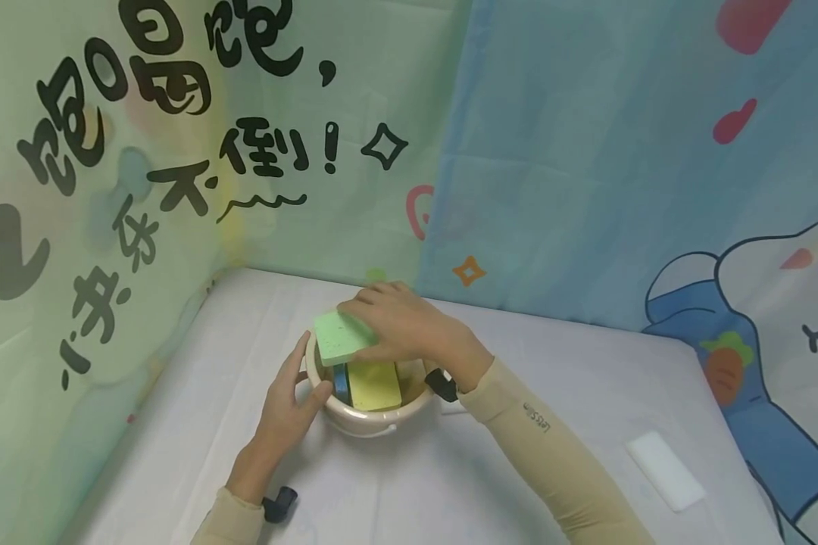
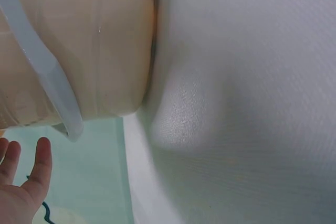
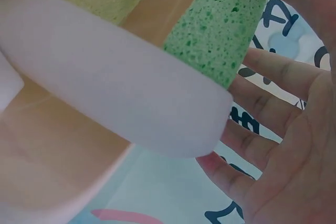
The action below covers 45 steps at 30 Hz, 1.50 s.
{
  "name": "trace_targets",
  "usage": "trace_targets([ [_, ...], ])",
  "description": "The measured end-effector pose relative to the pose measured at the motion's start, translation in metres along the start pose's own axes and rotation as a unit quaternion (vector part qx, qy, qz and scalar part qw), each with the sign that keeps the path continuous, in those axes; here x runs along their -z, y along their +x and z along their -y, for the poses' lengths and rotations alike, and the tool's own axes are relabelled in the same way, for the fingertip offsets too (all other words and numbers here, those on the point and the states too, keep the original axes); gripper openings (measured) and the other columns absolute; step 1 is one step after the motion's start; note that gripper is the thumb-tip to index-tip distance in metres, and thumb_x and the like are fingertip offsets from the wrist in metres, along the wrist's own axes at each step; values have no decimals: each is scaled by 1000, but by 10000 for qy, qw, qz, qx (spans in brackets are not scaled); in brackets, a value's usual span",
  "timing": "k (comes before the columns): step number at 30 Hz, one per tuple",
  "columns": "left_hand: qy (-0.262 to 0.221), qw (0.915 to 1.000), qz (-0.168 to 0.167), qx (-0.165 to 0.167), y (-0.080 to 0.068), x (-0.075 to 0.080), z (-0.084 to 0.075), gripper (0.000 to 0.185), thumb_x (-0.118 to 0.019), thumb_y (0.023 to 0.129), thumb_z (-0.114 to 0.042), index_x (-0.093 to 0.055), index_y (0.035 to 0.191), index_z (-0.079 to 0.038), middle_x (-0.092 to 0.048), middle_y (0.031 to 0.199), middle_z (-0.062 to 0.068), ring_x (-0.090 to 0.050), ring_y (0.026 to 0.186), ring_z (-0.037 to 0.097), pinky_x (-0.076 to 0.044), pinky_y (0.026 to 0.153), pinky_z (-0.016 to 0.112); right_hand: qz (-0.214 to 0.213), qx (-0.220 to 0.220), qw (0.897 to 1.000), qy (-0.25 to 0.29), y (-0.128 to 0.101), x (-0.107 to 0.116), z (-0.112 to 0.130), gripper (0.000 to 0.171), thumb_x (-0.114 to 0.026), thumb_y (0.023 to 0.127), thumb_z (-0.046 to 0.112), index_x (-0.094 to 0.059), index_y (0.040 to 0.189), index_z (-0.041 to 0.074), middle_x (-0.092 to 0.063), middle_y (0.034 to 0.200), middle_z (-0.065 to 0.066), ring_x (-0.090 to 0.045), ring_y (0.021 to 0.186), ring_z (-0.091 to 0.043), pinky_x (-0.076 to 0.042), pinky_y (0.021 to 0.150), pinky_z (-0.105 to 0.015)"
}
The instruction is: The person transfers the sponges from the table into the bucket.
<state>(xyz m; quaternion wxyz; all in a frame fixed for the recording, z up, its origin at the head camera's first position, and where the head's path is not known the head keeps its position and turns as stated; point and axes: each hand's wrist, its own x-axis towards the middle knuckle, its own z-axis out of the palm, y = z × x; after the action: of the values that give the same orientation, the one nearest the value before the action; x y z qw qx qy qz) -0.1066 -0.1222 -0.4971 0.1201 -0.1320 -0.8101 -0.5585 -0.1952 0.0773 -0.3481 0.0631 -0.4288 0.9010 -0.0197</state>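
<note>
A cream bucket [image 1: 363, 421] with a pale bail handle [image 2: 51, 74] stands on the white-covered table. My right hand [image 1: 398, 324] holds a green sponge [image 1: 338, 338] between thumb and fingers, over the bucket's far left rim. Close up, the right wrist view shows the sponge's pitted surface [image 3: 215, 30], with the thumb on one edge. A yellow sponge [image 1: 375, 386] lies inside the bucket beside a blue piece [image 1: 341, 383]. At the bucket's left side is my left hand [image 1: 291, 405], thumb at the rim and fingers extended along the outside wall.
To the right on the table [image 1: 518, 484] lies a white rectangular block [image 1: 664, 470]. Printed cloth walls [image 1: 354, 227] rise behind and to the left of the table. Dark wrist devices [image 1: 281, 505] sit on both wrists.
</note>
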Motion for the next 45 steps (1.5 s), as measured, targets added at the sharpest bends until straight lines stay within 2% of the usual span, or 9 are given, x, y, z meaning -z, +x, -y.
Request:
trace_targets([
  [10,-8,10000,-21,29,0,0,0,77,-59,96,-34,-22,160,-12,-30,161,10,-33,144,28,-45,105,52,-15,-94,9999,-92,-6,1,-4,66,-71,88,45,-52,145,17,-58,135,-3,-46,129,-27,-35,110,-50],
  [16,8,10000,-27,33,0,0,0,77,-59,96,-34,-23,160,-13,-31,160,9,-35,143,28,-45,105,51,-30,-87,9999,-64,-9,0,-5,66,-71,89,45,-52,145,17,-58,136,-4,-46,129,-27,-36,109,-50],
  [22,-53,10000,-9,57,-1,0,0,77,-60,95,-33,-23,160,-15,-31,160,9,-38,141,29,-46,104,51,-152,-86,9998,64,-10,-1,-10,59,-70,90,44,-55,143,22,-56,140,-2,-44,132,-28,-36,110,-50],
  [27,-5,10000,-45,86,-2,-1,1,78,-60,95,-33,-23,160,-14,-32,160,10,-39,140,30,-46,104,51,-197,-94,9997,104,-16,-1,-16,53,-67,94,40,-55,142,19,-56,139,-4,-45,132,-29,-35,111,-50],
  [33,-1,9999,-87,74,-1,-2,1,78,-61,94,-33,-24,160,-12,-32,160,9,-38,141,29,-46,104,51,-404,-209,9985,297,-34,4,-25,52,-60,100,35,-51,145,10,-55,140,-9,-45,132,-32,-34,112,-49],
  [39,-29,9999,-105,20,-1,-3,1,78,-61,94,-33,-25,160,-11,-32,160,8,-36,142,28,-45,104,52,-732,-372,9952,525,-59,9,-35,51,-59,101,29,-51,144,4,-57,136,-13,-45,131,-34,-33,113,-50],
  [45,-58,9999,-96,3,-2,-3,1,78,-62,94,-36,-24,160,-16,-32,160,7,-36,142,26,-45,105,51,-984,-498,9921,595,-84,3,-47,45,-58,102,24,-54,142,4,-58,134,-13,-48,129,-33,-36,111,-53],
])
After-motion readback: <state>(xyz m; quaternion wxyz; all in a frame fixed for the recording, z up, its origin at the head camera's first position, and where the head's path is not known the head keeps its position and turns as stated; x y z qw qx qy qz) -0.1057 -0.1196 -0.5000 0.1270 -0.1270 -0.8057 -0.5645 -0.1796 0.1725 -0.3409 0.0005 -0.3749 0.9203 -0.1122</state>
